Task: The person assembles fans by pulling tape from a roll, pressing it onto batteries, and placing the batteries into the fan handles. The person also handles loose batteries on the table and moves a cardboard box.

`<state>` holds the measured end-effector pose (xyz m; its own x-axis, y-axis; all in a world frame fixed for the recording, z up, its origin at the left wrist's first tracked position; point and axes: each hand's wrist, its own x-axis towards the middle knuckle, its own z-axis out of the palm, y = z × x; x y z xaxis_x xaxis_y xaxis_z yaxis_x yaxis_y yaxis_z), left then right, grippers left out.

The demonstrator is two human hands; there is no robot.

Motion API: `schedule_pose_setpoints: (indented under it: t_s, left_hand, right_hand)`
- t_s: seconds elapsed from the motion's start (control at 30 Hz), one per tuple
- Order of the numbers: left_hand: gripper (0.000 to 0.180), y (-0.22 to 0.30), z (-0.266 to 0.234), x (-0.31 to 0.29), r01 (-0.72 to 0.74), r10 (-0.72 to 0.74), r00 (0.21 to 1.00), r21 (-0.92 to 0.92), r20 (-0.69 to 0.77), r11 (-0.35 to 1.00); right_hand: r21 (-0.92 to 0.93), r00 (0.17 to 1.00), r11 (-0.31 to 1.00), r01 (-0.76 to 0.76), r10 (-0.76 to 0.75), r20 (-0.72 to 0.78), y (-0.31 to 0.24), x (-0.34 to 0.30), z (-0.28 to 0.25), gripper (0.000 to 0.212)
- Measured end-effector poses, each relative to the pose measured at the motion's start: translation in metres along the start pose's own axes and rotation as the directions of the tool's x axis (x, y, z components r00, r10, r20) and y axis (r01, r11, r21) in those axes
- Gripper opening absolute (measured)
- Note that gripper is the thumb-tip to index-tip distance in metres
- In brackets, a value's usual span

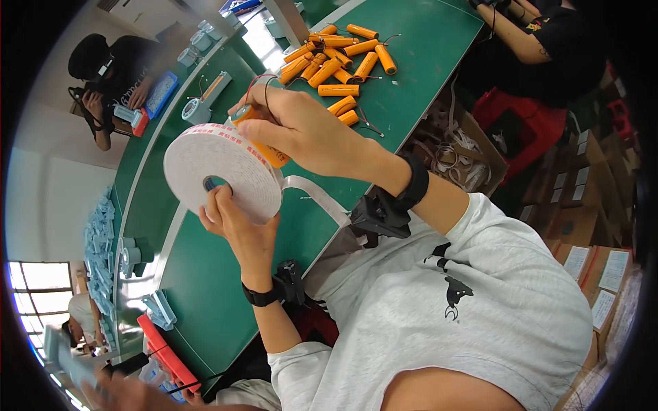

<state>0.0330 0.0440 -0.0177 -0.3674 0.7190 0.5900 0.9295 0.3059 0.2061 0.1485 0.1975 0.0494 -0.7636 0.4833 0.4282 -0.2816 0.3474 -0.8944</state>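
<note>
- At the centre of the head view, the right hand [301, 130] has its grip closed, fingers and thumb pinched around an orange cylindrical cell [264, 140] that it presses against the face of a big white tape roll [223, 171]
- Thin wires [257, 81] loop up from the top of that cell, at about 12 o'clock from the knuckles
- At 7 o'clock from the right hand, the left hand [236, 226] has its grip closed on the roll from below, fingers curled over the lower rim near the core hole
- A loose strip of white tape [322, 198] runs off the roll toward 4 o'clock, ending near the black wrist strap [411, 181] on the right forearm; a second black strap [264, 296] sits on the left wrist
- Roll and cell are both held up above the green counter [205, 288], not resting on it
- At 1 o'clock from the hands, a heap of orange cells [336, 58] with wire leads lies on the counter
- At 10 o'clock, a small grey tape holder [195, 109] stands on the counter, and beyond it another person [113, 75] in black is at work
- At 2 o'clock, another person's arm [514, 34] reaches over the counter's far end
- At 4 o'clock, cardboard boxes [582, 226] are stacked by the counter's side
</note>
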Motion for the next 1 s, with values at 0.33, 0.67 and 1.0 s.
schedule_pose_setpoints:
  t_s: [0.33, 0.67, 1.0]
  left_hand:
    - [0.090, 0.023, 0.028, 0.019, 0.241, -0.208, 0.970, -0.603, 0.127, 0.760]
    - [0.092, 0.045, 0.047, 0.010, 0.174, -0.211, 0.958, -0.195, -0.192, 0.965]
    - [0.086, 0.040, 0.027, -0.001, 0.063, -0.063, 0.995, -0.008, -0.081, 0.998]
  right_hand:
    - [-0.134, 0.948, 0.955, 0.265, -0.284, -0.143, 0.018, -0.015, 0.004, 0.026]
    - [0.396, 0.900, 0.898, 0.191, 0.002, -0.437, 0.022, -0.005, 0.024, 0.021]
    - [0.570, 0.691, 0.597, 0.565, 0.036, -0.722, 0.064, 0.034, -0.021, 0.018]
